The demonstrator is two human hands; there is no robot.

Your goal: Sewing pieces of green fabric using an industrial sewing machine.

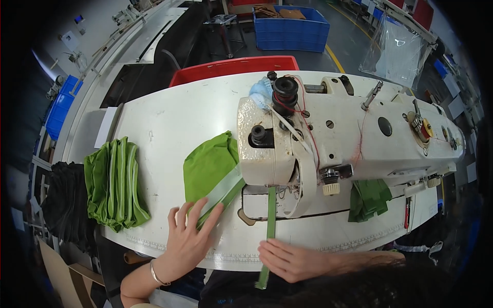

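Green fabric piece (208, 164) | mid-table, under machine head (328, 138) | left hand (187, 241) flat, pressing its pale strip | right hand (290, 261) open on green tape (270, 215) (front edge) | risk: strip may skew, fingers near needle.

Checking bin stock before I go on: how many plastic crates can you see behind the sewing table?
3: a red crate against the table's far edge, a blue crate on the floor beyond it, another blue crate far left. Others may be hidden.
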